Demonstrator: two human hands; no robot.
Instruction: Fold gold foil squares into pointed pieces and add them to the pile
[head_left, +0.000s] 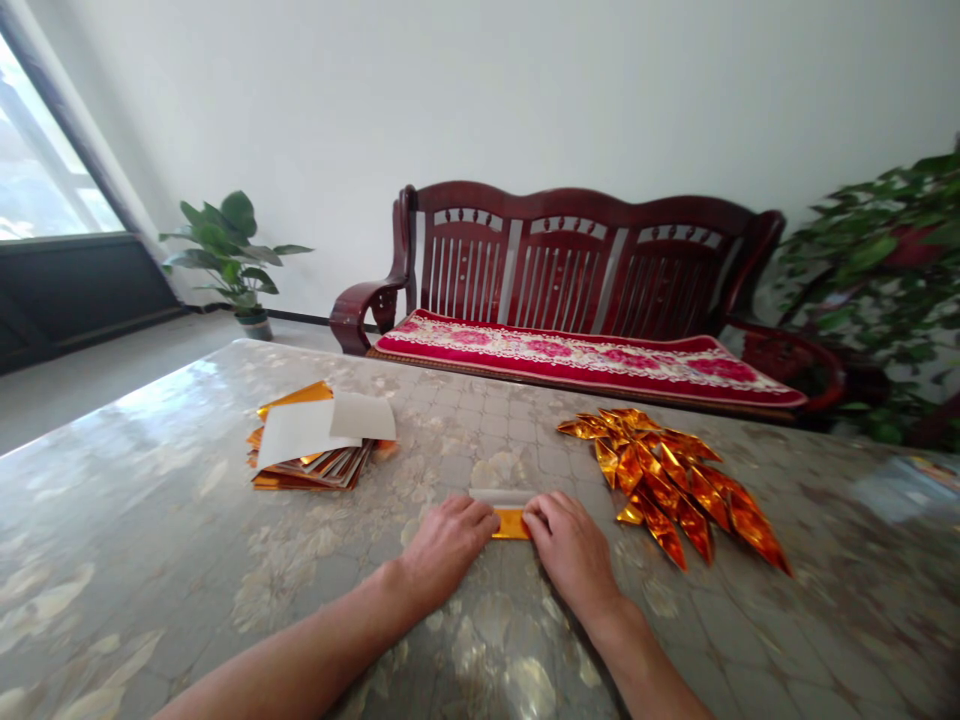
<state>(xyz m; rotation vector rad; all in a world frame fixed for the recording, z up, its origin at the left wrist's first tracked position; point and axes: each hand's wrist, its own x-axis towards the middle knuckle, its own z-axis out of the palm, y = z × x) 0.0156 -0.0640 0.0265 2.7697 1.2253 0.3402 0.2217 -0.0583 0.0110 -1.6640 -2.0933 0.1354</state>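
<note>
A sheet of gold foil paper (512, 524) lies on the table in front of me, its near part folded over to show the gold face and a pale strip showing along the far side. My left hand (452, 545) grips its left end with bent fingers. At the right end, my right hand (568, 545) pinches the same sheet between thumb and fingers. To the right rests a pile of folded, pointed gold-orange foil pieces (667, 475). On the left sits a stack of loose foil sheets (311, 470), with pale backs facing up on top.
The table (360, 610) has a shiny, floral-patterned cover. Behind it stands a dark red wooden bench (562, 265) with a red floral cushion (555, 347). Potted plants (232, 245) stand at both sides. A clear plastic bag (904, 488) lies near the right edge.
</note>
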